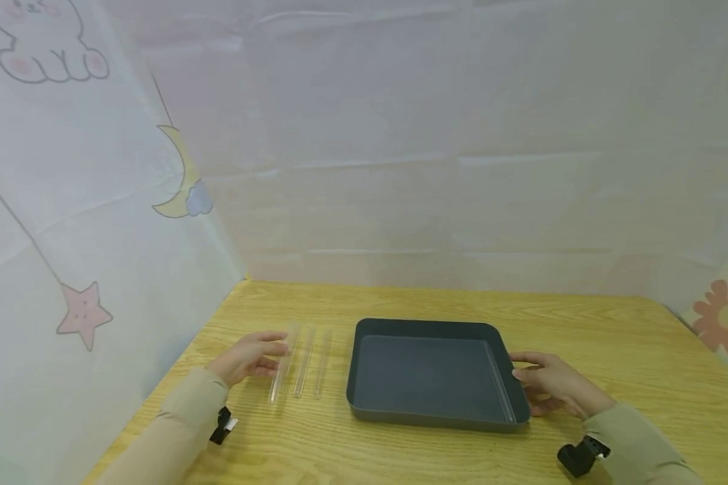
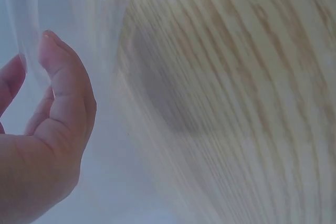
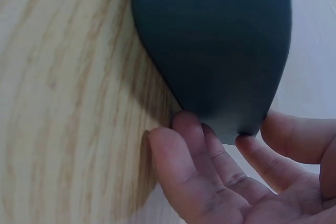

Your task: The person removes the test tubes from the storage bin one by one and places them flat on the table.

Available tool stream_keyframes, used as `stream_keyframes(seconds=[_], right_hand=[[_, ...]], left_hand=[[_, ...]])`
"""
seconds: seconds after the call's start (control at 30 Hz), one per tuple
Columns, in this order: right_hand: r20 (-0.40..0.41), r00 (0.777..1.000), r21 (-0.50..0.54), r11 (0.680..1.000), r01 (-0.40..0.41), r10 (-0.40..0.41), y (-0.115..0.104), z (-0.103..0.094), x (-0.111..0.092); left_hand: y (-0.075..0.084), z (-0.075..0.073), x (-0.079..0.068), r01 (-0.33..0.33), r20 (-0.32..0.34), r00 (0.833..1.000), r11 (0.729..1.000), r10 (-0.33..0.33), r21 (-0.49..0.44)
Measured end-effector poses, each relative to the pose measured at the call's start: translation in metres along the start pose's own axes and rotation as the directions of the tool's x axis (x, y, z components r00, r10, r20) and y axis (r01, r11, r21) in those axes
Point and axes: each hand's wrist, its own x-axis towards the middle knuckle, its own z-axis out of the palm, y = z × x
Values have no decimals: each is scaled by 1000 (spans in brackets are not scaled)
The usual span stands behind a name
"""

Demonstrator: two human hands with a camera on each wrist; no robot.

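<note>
My left hand (image 1: 251, 357) holds the leftmost clear test tube (image 1: 282, 370) between thumb and fingers. The left wrist view shows the transparent tube passing between the fingertips, partly cut off by the frame. Just right of it, a second clear tube (image 1: 305, 364) and a third clear tube (image 1: 323, 365) lie side by side on the table. At the right side of a dark grey rectangular tray (image 1: 425, 420), my right hand (image 1: 552, 384) grips the wall, with fingertips at the rim. Inside, another clear tube (image 1: 499, 380) lies along the right wall.
The wooden table (image 1: 437, 458) carries everything. Pale printed cloth (image 1: 400, 215) rises behind and along the left side, with a moon and a star drawn on it. Small black devices (image 1: 221, 426) are strapped at both wrists.
</note>
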Motion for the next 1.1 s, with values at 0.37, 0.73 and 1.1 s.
stream_keyframes(seconds=[0.37,0.73,1.1], right_hand=[[-7,1000,-11,1000,4,-4,-2,1,-1],[-9,1000,-22,1000,-14,14,-3,1,-1],[-4,1000,-21,999,-25,25,-3,1,-1]], left_hand=[[-1,-10,4,38,-53,998,999,-38,0],[-12,-14,15,44,-61,997,999,-44,7],[-16,-16,28,86,-166,983,996,-84,6]])
